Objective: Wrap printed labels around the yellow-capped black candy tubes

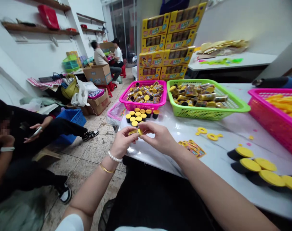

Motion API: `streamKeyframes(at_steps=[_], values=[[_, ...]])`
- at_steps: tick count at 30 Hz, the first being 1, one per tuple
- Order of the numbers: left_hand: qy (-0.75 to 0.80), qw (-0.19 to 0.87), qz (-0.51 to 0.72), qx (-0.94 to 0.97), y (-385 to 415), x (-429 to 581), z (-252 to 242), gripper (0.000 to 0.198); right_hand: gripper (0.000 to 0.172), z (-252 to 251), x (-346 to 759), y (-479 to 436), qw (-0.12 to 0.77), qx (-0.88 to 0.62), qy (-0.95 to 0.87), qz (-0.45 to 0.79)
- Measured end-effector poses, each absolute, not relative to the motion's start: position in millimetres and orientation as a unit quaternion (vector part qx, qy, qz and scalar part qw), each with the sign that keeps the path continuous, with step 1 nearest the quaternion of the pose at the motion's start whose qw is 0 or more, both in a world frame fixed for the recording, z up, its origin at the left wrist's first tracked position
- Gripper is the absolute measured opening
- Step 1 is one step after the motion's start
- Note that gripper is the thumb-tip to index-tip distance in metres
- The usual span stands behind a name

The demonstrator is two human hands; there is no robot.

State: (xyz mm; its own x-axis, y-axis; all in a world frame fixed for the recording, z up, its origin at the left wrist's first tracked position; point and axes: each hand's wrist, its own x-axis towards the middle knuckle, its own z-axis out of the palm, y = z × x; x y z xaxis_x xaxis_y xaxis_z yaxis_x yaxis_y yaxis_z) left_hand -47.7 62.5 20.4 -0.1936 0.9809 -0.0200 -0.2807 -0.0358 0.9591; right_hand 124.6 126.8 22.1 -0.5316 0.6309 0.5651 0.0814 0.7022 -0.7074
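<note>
In front of me, over the table's near edge, my left hand (pixel 122 139) is closed around a small printed tube (pixel 133 132). My right hand (pixel 159 136) pinches the yellow cap (pixel 139 131) at the tube's right end. Fingers cover most of the tube. Just beyond my hands stands a cluster of short black pots with yellow lids (pixel 138 118). Several printed paper sheets (pixel 193 148) lie on the table to the right of my right hand. Two yellow plastic ring-shaped pieces (pixel 212 137) are farther right.
A pink basket (pixel 123 100) and a green basket (pixel 208 114) hold capped tubes. Another pink basket (pixel 276 123) contains yellow pieces. More yellow-lidded pots (pixel 266 171) stand at right. Yellow boxes (pixel 167 48) are stacked behind. A person (pixel 28 134) sits at left with a phone.
</note>
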Motion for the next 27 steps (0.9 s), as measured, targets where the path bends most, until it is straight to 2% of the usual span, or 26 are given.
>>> streamKeyframes(at_steps=[3, 5, 7, 10, 17, 20, 24, 27], values=[[0.462, 0.517, 0.596, 0.405, 66.5, -48.3, 27.5, 0.045, 0.017, 23.0, 125.5, 128.1, 0.471, -0.198, -0.821, 0.255], [0.452, 0.549, 0.582, 0.394, 69.0, -50.9, 30.3, 0.054, 0.013, 24.3, 125.7, 128.2, 0.495, -0.180, -0.821, 0.219], [0.449, 0.567, 0.574, 0.384, 71.1, -53.2, 30.1, 0.055, 0.020, 24.7, 125.5, 128.2, 0.506, -0.162, -0.825, 0.191], [0.446, 0.554, 0.594, 0.376, 73.4, -53.7, 26.0, 0.046, 0.033, 23.3, 125.6, 129.0, 0.497, -0.146, -0.839, 0.163], [0.419, 0.607, 0.596, 0.317, 70.5, -57.2, 21.9, 0.048, 0.028, 20.4, 127.8, 130.6, 0.481, -0.157, -0.849, 0.151], [0.425, 0.576, 0.610, 0.340, 67.4, -57.0, 21.8, 0.043, 0.024, 17.6, 124.9, 128.9, 0.487, -0.171, -0.831, 0.206], [0.451, 0.464, 0.632, 0.427, 67.9, -51.5, 23.5, 0.034, 0.021, 9.8, 120.3, 130.5, 0.467, -0.251, -0.752, 0.392], [0.439, 0.484, 0.613, 0.444, 72.4, -49.4, 21.8, 0.036, 0.027, 5.8, 120.0, 135.0, 0.436, -0.271, -0.697, 0.501]])
